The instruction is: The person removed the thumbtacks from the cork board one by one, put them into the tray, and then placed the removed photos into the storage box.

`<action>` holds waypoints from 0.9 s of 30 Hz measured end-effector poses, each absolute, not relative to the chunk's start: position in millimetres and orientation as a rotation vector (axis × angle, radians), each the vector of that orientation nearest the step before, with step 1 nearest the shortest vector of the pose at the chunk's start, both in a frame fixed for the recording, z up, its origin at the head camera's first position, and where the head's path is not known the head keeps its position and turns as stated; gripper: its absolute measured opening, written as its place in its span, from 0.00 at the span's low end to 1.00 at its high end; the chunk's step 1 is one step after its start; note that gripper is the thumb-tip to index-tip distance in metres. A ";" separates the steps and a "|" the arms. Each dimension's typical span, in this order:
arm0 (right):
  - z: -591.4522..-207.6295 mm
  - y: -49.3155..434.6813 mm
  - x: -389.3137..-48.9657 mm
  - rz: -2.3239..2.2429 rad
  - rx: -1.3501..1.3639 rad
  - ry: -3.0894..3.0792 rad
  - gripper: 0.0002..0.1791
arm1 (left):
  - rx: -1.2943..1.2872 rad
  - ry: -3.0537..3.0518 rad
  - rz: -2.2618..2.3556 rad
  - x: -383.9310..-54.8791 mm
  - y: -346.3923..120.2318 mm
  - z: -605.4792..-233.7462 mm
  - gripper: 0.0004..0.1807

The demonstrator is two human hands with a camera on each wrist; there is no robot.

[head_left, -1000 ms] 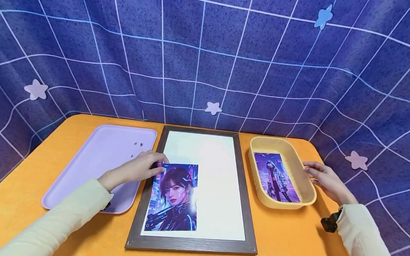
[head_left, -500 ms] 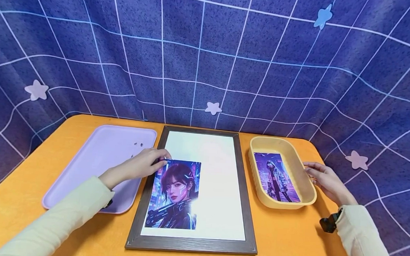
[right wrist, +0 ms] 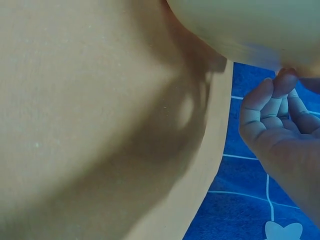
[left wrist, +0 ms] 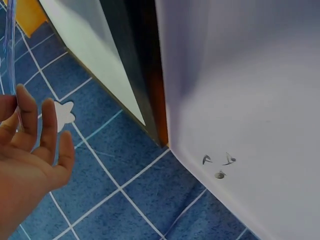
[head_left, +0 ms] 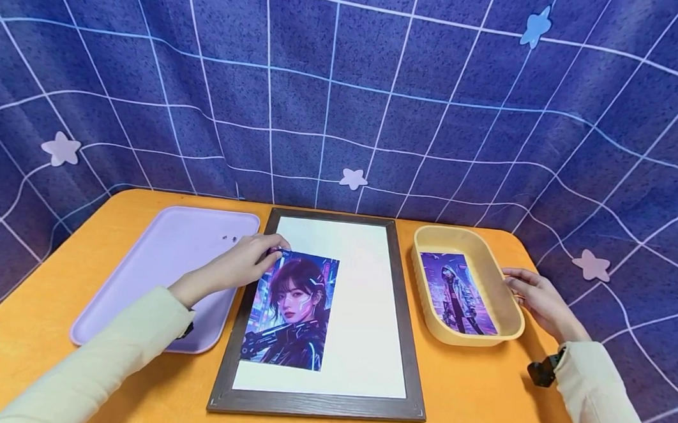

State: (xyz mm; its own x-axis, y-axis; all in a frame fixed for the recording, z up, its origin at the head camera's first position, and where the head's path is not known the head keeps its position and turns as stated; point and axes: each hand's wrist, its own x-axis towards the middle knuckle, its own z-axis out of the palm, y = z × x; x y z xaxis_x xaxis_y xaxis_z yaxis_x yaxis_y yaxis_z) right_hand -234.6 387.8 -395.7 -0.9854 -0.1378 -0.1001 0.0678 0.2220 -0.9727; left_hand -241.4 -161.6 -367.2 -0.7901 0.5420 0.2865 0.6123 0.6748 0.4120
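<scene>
My left hand pinches the upper left corner of a glossy picture print, which shows a dark-haired figure with a gun in neon colours. The print sits slightly turned over the left part of a dark-framed white board. In the left wrist view the print appears nearly edge-on between thumb and fingers of the left hand. On the right, a yellow basin holds a second print with a hooded figure. My right hand touches the basin's outer right wall with its fingertips.
A lilac tray lies left of the board, partly under my left forearm. Several small metal pieces, perhaps thumbtacks, lie in its far right corner. A blue gridded curtain hangs behind the orange table.
My left hand has moved away from me and a little to the right, taking the print along. The print has turned slightly clockwise. The right hand and basin have stayed put.
</scene>
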 end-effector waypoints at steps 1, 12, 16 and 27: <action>-396.0 388.1 -234.6 -1.859 -0.067 2.324 0.09 | -0.948 -2.732 -0.748 -242.1 -160.5 -367.0 0.09; -399.9 390.2 -236.2 -1.848 -0.049 2.333 0.11 | -0.897 -2.636 -0.726 -245.5 -147.1 -358.2 0.11; -399.3 389.2 -235.8 -1.829 -0.031 2.347 0.12 | -0.855 -2.666 -0.739 -245.6 -142.7 -353.6 0.12; -396.5 386.5 -234.1 -1.824 -0.017 2.357 0.12 | -0.792 -2.696 -0.854 -254.3 -124.2 -341.4 0.13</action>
